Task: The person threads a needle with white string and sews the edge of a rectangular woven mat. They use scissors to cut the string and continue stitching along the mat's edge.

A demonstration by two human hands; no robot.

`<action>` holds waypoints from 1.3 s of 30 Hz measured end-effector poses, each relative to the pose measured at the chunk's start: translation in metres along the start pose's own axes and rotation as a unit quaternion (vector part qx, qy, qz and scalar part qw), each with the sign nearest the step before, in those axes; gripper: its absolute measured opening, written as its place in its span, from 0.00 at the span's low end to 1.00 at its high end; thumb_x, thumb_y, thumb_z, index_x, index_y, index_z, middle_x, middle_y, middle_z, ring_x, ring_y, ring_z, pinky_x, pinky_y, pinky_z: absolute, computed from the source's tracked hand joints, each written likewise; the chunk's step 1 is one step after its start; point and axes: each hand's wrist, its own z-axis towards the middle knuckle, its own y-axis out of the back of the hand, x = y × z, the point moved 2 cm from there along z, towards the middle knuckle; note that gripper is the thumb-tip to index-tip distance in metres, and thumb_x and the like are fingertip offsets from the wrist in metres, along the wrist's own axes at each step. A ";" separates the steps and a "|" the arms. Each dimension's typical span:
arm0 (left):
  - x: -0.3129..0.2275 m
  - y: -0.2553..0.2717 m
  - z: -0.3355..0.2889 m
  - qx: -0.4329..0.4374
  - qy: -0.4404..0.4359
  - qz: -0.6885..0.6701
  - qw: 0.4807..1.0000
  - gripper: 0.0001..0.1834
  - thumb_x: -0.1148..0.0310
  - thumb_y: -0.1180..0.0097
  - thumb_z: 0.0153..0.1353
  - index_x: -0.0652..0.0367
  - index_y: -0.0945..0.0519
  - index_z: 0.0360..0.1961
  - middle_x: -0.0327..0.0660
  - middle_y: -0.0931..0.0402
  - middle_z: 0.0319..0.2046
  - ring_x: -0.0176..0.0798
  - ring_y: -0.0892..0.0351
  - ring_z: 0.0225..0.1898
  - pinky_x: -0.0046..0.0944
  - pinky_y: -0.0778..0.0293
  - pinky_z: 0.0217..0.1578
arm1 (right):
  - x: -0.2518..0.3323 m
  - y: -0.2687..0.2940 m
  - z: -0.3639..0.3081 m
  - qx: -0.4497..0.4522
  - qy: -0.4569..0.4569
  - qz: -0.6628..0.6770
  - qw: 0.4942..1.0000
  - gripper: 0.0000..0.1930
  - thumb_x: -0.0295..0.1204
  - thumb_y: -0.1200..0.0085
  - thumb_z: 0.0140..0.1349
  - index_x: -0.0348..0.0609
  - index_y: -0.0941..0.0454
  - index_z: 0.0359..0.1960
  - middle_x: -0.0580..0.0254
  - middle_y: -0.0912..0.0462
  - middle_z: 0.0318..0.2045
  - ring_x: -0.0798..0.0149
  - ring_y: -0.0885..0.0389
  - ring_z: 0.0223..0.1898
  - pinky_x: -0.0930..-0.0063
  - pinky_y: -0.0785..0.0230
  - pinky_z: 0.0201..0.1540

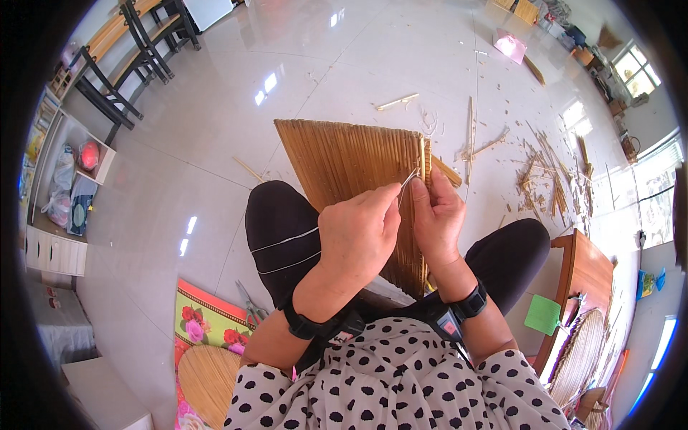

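Observation:
Between my knees stands a panel of brown plant stalks [351, 158], laid side by side into a flat sheet. My left hand [360, 233] is closed in a pinch on a thin white string [407, 179] at the panel's right edge. My right hand [438, 218] pinches that same edge, its thumb on the near face and its fingers round the far side. One pale stalk [422, 152] lies along the edge just above my fingertips. Two white strands cross my left knee. The fingertips partly hide where the string meets the stalks.
Loose stalks and scraps [552, 175] litter the tiled floor at the right. Scissors [249, 304] lie by a flowered mat [208, 308] bearing a round stalk piece [209, 380]. A wooden stool [584, 261] is near my right knee; chairs [154, 43] stand at the far left.

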 end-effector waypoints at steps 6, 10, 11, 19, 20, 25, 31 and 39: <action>0.000 0.001 0.001 0.003 0.003 0.006 1.000 0.09 0.76 0.41 0.55 0.60 0.19 0.39 0.44 0.20 0.23 0.46 0.19 0.23 0.41 0.26 0.22 | -0.001 0.000 0.000 0.002 0.004 -0.006 1.000 0.17 0.25 0.40 0.61 0.31 0.22 0.52 0.61 0.16 0.28 0.79 0.25 0.29 0.79 0.28 0.33; -0.004 0.005 0.003 0.011 0.013 0.009 1.000 0.08 0.77 0.41 0.57 0.61 0.17 0.39 0.46 0.19 0.24 0.44 0.17 0.24 0.37 0.24 0.25 | -0.002 0.000 -0.001 0.000 -0.005 -0.005 1.000 0.17 0.25 0.40 0.61 0.32 0.22 0.51 0.60 0.16 0.28 0.79 0.25 0.29 0.79 0.28 0.33; -0.004 0.005 0.003 0.013 0.013 0.010 1.000 0.08 0.77 0.41 0.57 0.61 0.17 0.39 0.46 0.18 0.24 0.44 0.17 0.24 0.37 0.24 0.25 | -0.002 0.000 -0.002 -0.001 -0.005 -0.006 1.000 0.17 0.25 0.40 0.61 0.32 0.22 0.51 0.60 0.16 0.28 0.78 0.25 0.29 0.79 0.28 0.33; -0.006 0.009 0.007 0.024 0.004 0.014 1.000 0.08 0.77 0.41 0.56 0.61 0.17 0.39 0.47 0.19 0.23 0.45 0.17 0.23 0.37 0.25 0.24 | -0.003 0.002 -0.002 0.004 -0.020 -0.007 1.000 0.18 0.25 0.40 0.61 0.31 0.23 0.52 0.58 0.16 0.29 0.78 0.24 0.31 0.78 0.27 0.35; -0.006 0.009 0.008 0.026 0.001 0.016 1.000 0.08 0.77 0.41 0.56 0.61 0.17 0.38 0.47 0.19 0.23 0.45 0.18 0.23 0.37 0.25 0.24 | -0.003 0.002 -0.002 0.004 -0.023 -0.008 1.000 0.18 0.24 0.40 0.61 0.31 0.23 0.53 0.58 0.15 0.30 0.78 0.23 0.31 0.79 0.27 0.35; -0.004 0.024 0.011 0.033 -0.026 0.036 0.998 0.08 0.78 0.40 0.56 0.62 0.16 0.38 0.48 0.20 0.23 0.44 0.19 0.21 0.35 0.27 0.22 | 0.015 -0.002 -0.008 0.012 -0.027 0.004 1.000 0.18 0.24 0.41 0.61 0.32 0.23 0.53 0.55 0.14 0.32 0.77 0.21 0.33 0.78 0.26 0.37; 0.003 0.052 0.005 0.076 -0.028 0.026 0.996 0.09 0.80 0.40 0.55 0.63 0.17 0.39 0.46 0.20 0.23 0.40 0.22 0.19 0.32 0.29 0.21 | 0.030 -0.014 -0.024 0.040 -0.014 -0.022 0.999 0.16 0.23 0.41 0.60 0.35 0.21 0.51 0.49 0.15 0.31 0.70 0.18 0.29 0.75 0.25 0.34; 0.017 0.102 -0.032 0.116 0.026 0.018 0.993 0.11 0.82 0.40 0.54 0.62 0.16 0.40 0.42 0.23 0.19 0.35 0.28 0.15 0.31 0.33 0.18 | 0.045 -0.037 -0.059 0.108 0.104 0.009 0.989 0.16 0.19 0.42 0.58 0.38 0.20 0.49 0.50 0.18 0.27 0.60 0.20 0.22 0.75 0.28 0.28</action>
